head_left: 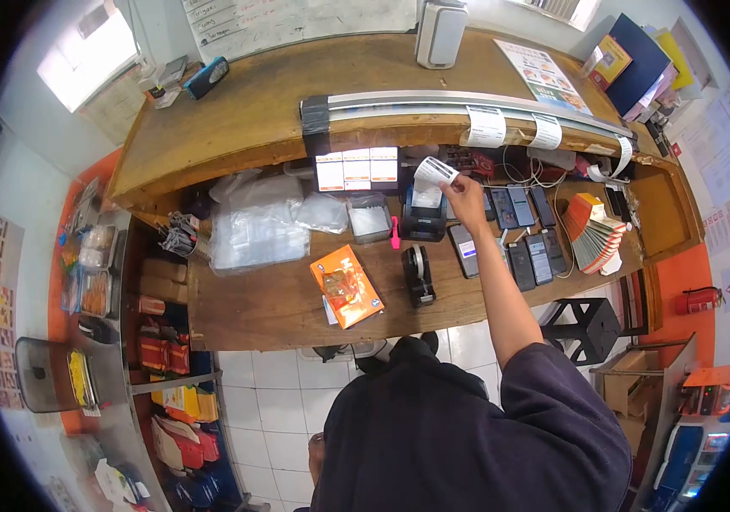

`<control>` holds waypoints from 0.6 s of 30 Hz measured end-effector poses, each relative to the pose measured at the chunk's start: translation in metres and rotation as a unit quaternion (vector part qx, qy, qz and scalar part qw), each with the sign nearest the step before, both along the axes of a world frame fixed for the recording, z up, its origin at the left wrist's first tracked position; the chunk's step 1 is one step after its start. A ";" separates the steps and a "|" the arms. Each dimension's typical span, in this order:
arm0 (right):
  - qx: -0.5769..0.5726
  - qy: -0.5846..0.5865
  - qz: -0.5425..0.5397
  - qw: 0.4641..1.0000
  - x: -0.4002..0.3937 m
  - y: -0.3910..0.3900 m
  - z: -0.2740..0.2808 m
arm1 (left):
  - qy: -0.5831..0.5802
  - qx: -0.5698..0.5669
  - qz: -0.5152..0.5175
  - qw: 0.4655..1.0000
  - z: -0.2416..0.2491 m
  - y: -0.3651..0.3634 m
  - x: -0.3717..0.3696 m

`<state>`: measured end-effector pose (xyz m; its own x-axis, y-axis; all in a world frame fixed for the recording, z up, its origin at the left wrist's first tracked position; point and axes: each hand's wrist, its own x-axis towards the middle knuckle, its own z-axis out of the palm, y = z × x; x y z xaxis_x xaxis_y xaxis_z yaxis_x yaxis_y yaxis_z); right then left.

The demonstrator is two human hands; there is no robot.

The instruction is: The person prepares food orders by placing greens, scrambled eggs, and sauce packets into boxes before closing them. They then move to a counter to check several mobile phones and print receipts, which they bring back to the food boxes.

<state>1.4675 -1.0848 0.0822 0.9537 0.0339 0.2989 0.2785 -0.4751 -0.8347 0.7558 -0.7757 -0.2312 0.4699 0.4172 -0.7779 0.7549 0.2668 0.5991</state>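
Observation:
My right hand (465,200) is closed on a white printed label (437,170), which curls up above the black label printer (424,218). Beside the printer, several phones (519,206) lie in rows on the wooden desk (254,311). A black tape dispenser (419,275) stands in front of the printer. Left of it lies an orange package (347,286) with a crumpled clear wrapper on top. My left hand (316,454) hangs low beside my body, mostly hidden by the dark shirt, and its fingers cannot be made out.
Clear plastic bags (258,224) and a small clear bin (369,220) sit on the desk's left half. A stack of orange-edged booklets (594,237) stands at the right. Above runs a raised shelf (365,68) with labels hanging from its edge. A black stool (583,328) is below right.

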 end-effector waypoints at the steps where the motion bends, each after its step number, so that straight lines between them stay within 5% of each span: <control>1: 0.004 -0.006 0.002 1.000 0.001 0.000 -0.002 | -0.002 0.000 0.002 1.000 0.000 0.000 0.000; 11: 0.036 0.005 0.013 0.999 -0.007 0.006 0.004 | -0.058 -0.031 0.026 0.998 -0.028 0.004 -0.011; 14: 0.037 0.000 0.013 0.999 -0.009 0.009 0.006 | 0.018 -0.033 0.069 0.997 0.053 0.003 0.034; 18: 0.038 0.015 0.016 0.999 -0.016 0.016 0.018 | -0.034 -0.001 0.081 0.996 0.070 0.009 0.055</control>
<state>1.4513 -1.0692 0.1003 0.9611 0.0434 0.2728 0.2668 -0.4007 -0.8765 0.8109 -0.7664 -0.1616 0.4486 0.4906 -0.7470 0.6598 0.3819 0.6471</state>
